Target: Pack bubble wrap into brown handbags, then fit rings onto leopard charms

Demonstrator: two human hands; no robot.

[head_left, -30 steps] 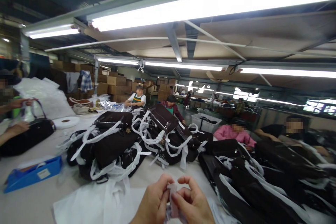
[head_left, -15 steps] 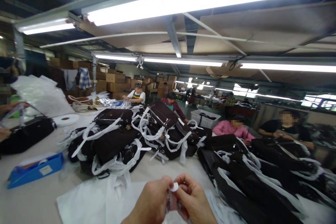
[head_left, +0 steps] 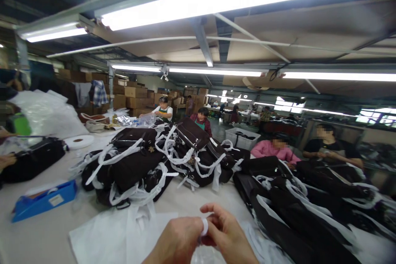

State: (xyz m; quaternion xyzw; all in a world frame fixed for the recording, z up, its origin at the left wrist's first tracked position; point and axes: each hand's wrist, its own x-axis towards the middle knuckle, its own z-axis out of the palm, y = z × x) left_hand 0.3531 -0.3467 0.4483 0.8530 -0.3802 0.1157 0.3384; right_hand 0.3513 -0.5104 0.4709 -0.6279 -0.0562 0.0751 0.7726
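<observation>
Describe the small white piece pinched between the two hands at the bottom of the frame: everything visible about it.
The small white piece is a short, narrow curved strip, looking like tape or soft plastic, plain and matte. It stands roughly upright, pinched between the fingertips of the left hand and the right hand, low in the frame above the white sheet on the table. Only a small part shows; the fingers hide the rest, so its full shape cannot be told.

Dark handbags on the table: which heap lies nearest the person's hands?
The heap on the right, its bags running down beside the right hand; the middle pile sits farther back.
</observation>
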